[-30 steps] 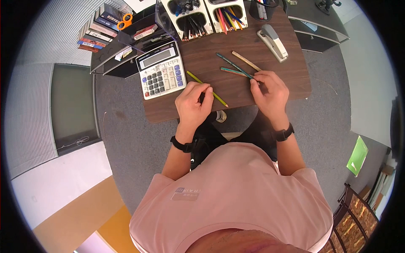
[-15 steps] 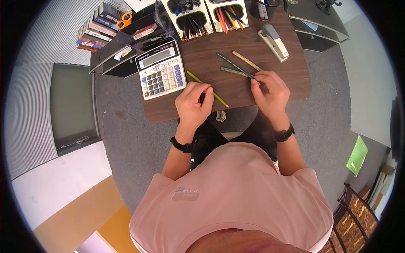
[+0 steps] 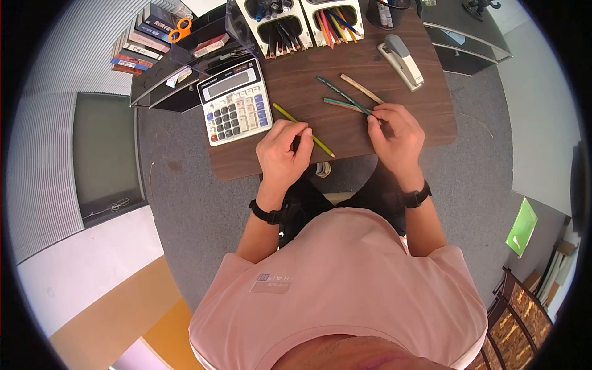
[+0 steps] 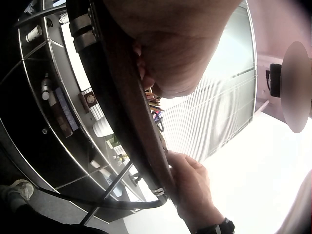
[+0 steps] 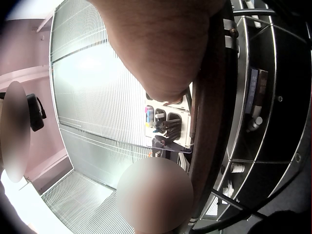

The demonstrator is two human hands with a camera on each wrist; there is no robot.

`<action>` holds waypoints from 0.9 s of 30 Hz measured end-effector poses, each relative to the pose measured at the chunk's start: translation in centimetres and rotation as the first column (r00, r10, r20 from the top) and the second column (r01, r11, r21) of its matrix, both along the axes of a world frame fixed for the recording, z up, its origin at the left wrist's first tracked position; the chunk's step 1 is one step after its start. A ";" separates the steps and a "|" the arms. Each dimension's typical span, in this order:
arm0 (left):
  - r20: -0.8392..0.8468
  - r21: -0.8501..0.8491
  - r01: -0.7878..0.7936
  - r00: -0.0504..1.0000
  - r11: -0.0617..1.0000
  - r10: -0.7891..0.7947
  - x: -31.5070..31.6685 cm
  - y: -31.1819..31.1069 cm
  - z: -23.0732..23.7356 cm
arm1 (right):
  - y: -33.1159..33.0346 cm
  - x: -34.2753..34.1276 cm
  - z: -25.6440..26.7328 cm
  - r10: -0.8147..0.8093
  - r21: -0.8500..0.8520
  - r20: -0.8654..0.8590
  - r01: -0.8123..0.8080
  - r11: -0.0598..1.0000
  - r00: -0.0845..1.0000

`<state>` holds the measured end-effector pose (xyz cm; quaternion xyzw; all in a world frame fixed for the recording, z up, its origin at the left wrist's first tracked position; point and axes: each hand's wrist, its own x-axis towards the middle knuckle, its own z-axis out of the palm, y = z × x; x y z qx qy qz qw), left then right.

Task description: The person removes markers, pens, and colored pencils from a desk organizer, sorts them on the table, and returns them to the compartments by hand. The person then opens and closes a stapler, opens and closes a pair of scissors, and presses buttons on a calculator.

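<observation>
In the head view my left hand [image 3: 283,150] is at the table's front edge, its thumb and forefinger pinching an olive-green pencil [image 3: 323,146] near the middle. Both ends of that pencil show, slanting toward the person on the right. My right hand [image 3: 398,137] pinches the near end of a dark teal pencil [image 3: 342,92] between thumb and forefinger. A pencil with an orange and green barrel [image 3: 339,104] lies beside it, its near end running in by the fingers. Farther right, a light wooden pencil [image 3: 361,88] reaches to the knuckles. The wrist views hide both grips.
A large calculator [image 3: 235,102] sits to the left of the left hand. Behind are white holders [image 3: 306,28] with pens and coloured pencils, and a black mesh cup [image 3: 387,15]. A stapler [image 3: 401,63] stands at the right. Orange scissors [image 3: 181,31] and books [image 3: 143,46] are at the far left.
</observation>
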<state>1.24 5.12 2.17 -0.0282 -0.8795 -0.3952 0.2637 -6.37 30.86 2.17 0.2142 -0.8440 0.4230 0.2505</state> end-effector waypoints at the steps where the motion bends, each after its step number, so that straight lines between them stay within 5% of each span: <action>1: 0.003 0.000 0.001 1.000 1.000 -0.001 0.0 0.0 0.0 | 0.0 0.0 0.0 0.000 0.000 0.000 0.000 1.000 1.000; 27: -0.006 -0.008 0.005 1.000 1.000 -0.005 0.0 -0.1 -0.1 | 0.0 0.1 0.1 -0.006 0.001 0.017 0.006 1.000 1.000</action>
